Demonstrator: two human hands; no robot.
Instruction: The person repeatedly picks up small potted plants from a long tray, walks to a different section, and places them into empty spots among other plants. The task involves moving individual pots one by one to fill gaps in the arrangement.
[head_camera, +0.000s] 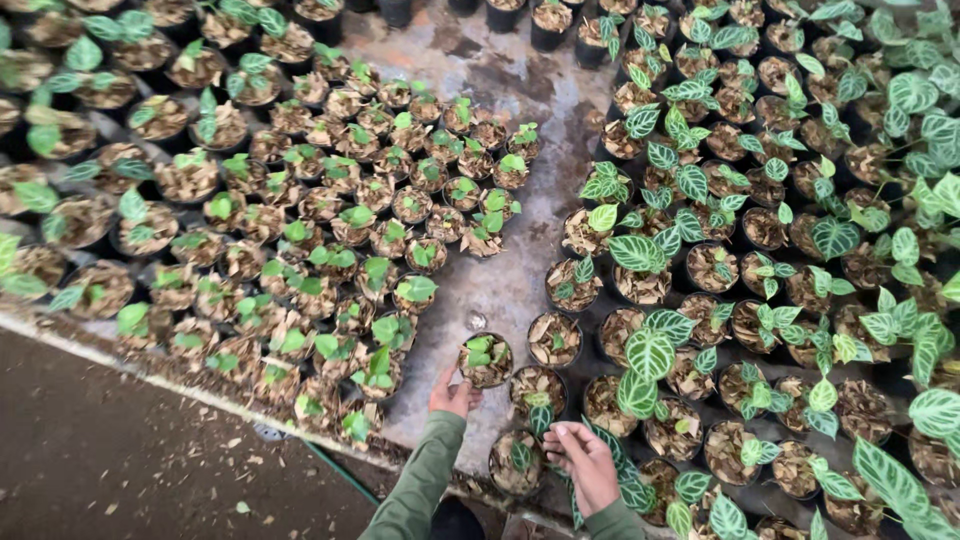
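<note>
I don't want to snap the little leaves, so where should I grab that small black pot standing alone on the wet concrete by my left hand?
Grip the small black pot by its rim and side wall, coming from the near side, where the left hand already touches it. The leaves rise from its middle, so a low side hold likely spares them.

We see a wet concrete floor (500, 280) carrying two blocks of small black potted seedlings: plain green ones (330, 230) at left, white-veined ones (760, 250) at right
</note>
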